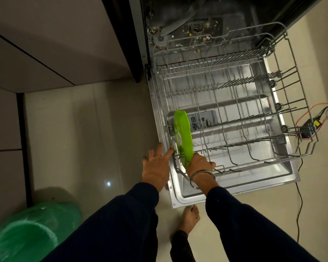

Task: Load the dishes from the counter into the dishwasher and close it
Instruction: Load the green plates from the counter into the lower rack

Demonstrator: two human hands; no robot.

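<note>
While the right hand (200,164) pinches its lower edge, the green plate (183,138) stands on edge among the tines at the near left corner of the lower rack (233,114), drawn out over the open dishwasher door (269,173). Left hand (156,165): fingers spread, forefinger touching the rack rim just beside the plate. Green bin (27,235): floor, well behind the left hand.

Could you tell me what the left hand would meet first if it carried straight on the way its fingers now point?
Probably the rack's left side wire: the left hand is spread open, its forefinger tip at or nearly touching that edge, beside the green plate. Depth is hard to judge.
</note>
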